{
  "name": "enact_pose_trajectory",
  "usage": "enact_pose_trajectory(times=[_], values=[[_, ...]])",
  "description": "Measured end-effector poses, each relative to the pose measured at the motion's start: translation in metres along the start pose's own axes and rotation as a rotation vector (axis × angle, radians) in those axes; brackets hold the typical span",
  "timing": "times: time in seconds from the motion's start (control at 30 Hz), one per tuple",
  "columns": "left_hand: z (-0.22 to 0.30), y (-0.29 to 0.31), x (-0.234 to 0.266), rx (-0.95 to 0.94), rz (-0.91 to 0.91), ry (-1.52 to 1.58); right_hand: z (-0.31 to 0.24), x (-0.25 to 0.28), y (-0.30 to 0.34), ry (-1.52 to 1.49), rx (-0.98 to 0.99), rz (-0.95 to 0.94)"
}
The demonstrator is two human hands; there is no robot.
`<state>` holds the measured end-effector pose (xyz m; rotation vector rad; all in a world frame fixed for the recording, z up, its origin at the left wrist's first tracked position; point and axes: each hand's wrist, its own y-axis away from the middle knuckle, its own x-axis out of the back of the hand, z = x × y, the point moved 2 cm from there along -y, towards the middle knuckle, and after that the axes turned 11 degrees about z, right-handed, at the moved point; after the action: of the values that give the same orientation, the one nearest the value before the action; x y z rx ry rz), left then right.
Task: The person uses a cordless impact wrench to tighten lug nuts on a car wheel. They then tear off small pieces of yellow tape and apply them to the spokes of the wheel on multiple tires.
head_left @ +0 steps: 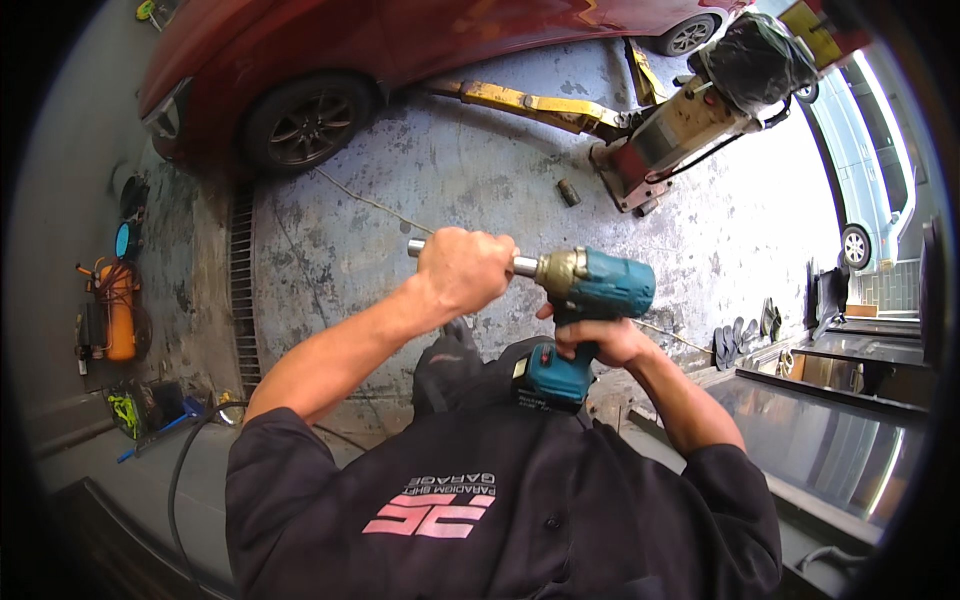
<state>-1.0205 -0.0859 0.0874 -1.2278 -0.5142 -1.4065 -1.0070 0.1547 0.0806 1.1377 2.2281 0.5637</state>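
Note:
A teal cordless impact wrench (pixel 605 283) is held level in front of my chest, its nose toward the left and its battery hanging low near my shirt. My right hand (pixel 615 340) is wrapped round the wrench's grip. Out of the nose runs a shiny metal extension bar (pixel 525 266), and my left hand (pixel 465 268) is closed in a fist around it. A silver end of the bar, perhaps a socket, sticks out on the far side of that fist. The middle of the bar is hidden by my fingers.
A red car (pixel 300 50) stands ahead, its front wheel (pixel 312 125) near a yellow lift arm (pixel 530 102) and lift post (pixel 665 140). A floor grate (pixel 243 280) and an orange tank (pixel 120 310) lie left. At right are slippers (pixel 735 340) and a dark glossy-topped cabinet (pixel 800 430).

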Motion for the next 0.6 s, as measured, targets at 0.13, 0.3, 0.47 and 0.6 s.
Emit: enact_pose_trajectory(times=[0.13, 0.3, 0.47, 0.6], values=[[-0.031, -0.049, -0.015, -0.011, 0.039, 0.044, -0.028, 0.023, -0.041, 0.116, 0.086, 0.117], [-0.090, -0.080, -0.088, 0.106, -0.331, 0.196, 0.012, 0.100, -0.145, 0.712, 0.649, 0.191], [-0.146, -0.082, -0.229, 0.398, -0.388, 0.261, 0.029, 0.176, -0.285, 0.866, 0.582, 0.279], [-0.200, -0.115, -0.365, 0.578, -0.317, 0.253, 0.095, 0.338, -0.422, 1.016, 0.356, 0.162]])
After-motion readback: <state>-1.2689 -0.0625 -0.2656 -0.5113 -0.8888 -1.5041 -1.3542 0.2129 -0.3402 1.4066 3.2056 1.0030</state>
